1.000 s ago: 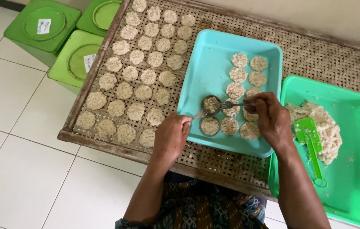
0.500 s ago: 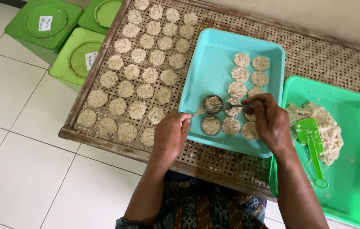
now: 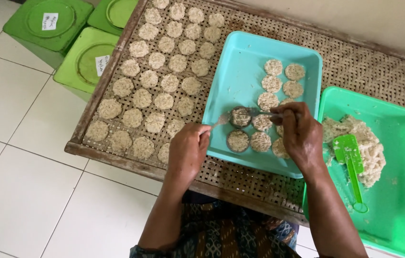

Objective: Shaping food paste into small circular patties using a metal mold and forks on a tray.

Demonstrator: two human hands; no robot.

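The round mould (image 3: 240, 116), packed with pale rice mix, sits in the turquoise tray (image 3: 240, 71), right between the two hands. The right hand (image 3: 300, 134) has its fingers curled shut on the mould's thin metal handle, which runs out from the mould toward the knuckles. The left hand (image 3: 188, 150) is closed around a small fork (image 3: 220, 120), tines just short of the mould's near rim.

Risk, as I read it: the mix looks sticky, so if the fork pushes unevenly the disc could tear or come out lopsided. A second filled mould (image 3: 238, 141) lies just below the first and a finished disc (image 3: 261, 141) beside that, close under the right fingers; a slip of the fork or handle could squash either one. The row of discs beyond the right fingertips is tightly spaced too, so a new one dropped carelessly could land overlapping.

Now the setting, biggest first. White floor tiles (image 3: 16, 191) spread out to the left of the left hand. The woven drying rack (image 3: 364, 67), wood-framed, carries both trays and rows of round rice cakes (image 3: 164, 100) beyond the left fingers. Right of the right wrist, a green tray (image 3: 403, 191) holds a heap of loose mix (image 3: 372, 148) with a green spatula (image 3: 350, 162) lying on it. Three green lidded tins (image 3: 49, 21) stand on the floor, well away past the rack's far left corner.
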